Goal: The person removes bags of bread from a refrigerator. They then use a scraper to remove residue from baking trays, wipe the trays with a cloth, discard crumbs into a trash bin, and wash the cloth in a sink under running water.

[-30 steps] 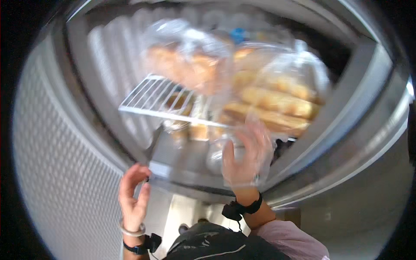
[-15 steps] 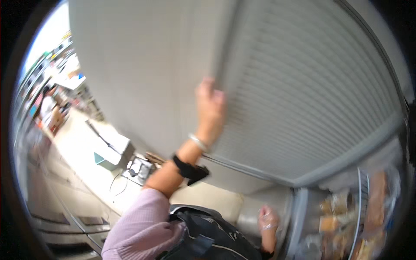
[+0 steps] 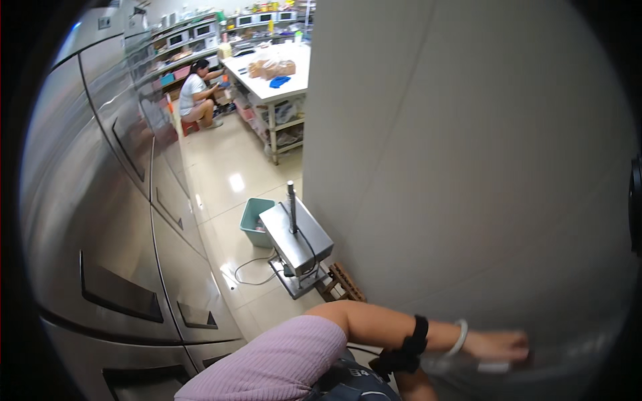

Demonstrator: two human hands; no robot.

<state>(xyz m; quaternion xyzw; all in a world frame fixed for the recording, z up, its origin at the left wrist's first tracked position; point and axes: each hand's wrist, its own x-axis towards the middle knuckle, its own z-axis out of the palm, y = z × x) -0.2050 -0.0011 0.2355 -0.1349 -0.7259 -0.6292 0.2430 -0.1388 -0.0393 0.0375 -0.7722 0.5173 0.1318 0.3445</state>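
Note:
My left arm, in a ribbed lilac sleeve [image 3: 274,354] with a black strap [image 3: 416,337] and a pale bracelet [image 3: 459,337], reaches across to the lower right. At its end my left hand [image 3: 500,346] lies at the low part of a large grey door panel [image 3: 481,167]. Its fingers are blurred, so whether they grip the panel or only rest on it cannot be told. A small whitish patch I cannot make out shows just under the fingers. Part of another forearm [image 3: 416,385] shows below the strap; my right hand itself is out of sight.
Steel cabinet doors [image 3: 114,200] with recessed handles line the left. On the tiled floor stand a boxy metal device [image 3: 297,240] with an upright post and cord, a teal bin [image 3: 254,227] and a small wooden stool [image 3: 344,284]. Farther back, a person [image 3: 197,97] sits low beside a white table [image 3: 287,83].
My left hand has moved from the door's upright edge down to the lower right. The ribbed inner side and food shelves have left view; the plain grey face now fills the right.

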